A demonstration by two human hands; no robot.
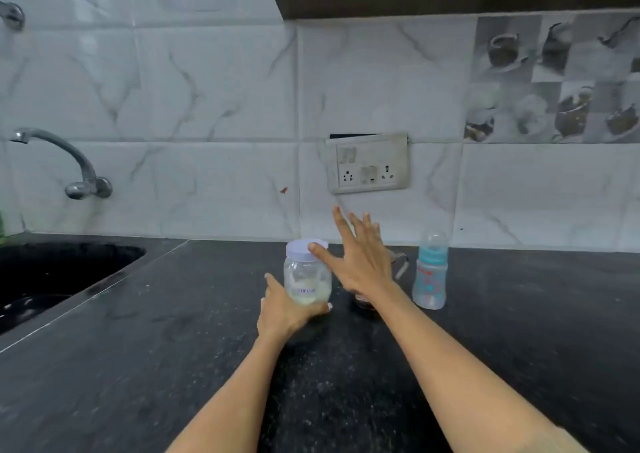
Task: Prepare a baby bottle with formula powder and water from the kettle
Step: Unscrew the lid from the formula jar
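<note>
A clear plastic jar [306, 279] with a pale lilac lid [300, 247] holds a little whitish powder and stands at mid-counter. My left hand [282, 309] grips the jar's lower part. My right hand [358, 257] hovers beside the lid with fingers spread, thumb tip touching the lid's rim. A baby bottle [430, 272] with a teal ring and clear cap stands upright to the right. A glass kettle [398, 267] with a handle is mostly hidden behind my right hand.
The black granite counter [173, 366] runs to a dark sink [52, 272] at left with a wall tap [69, 162] above it. A socket panel [369, 163] sits on the tiled wall behind the jar.
</note>
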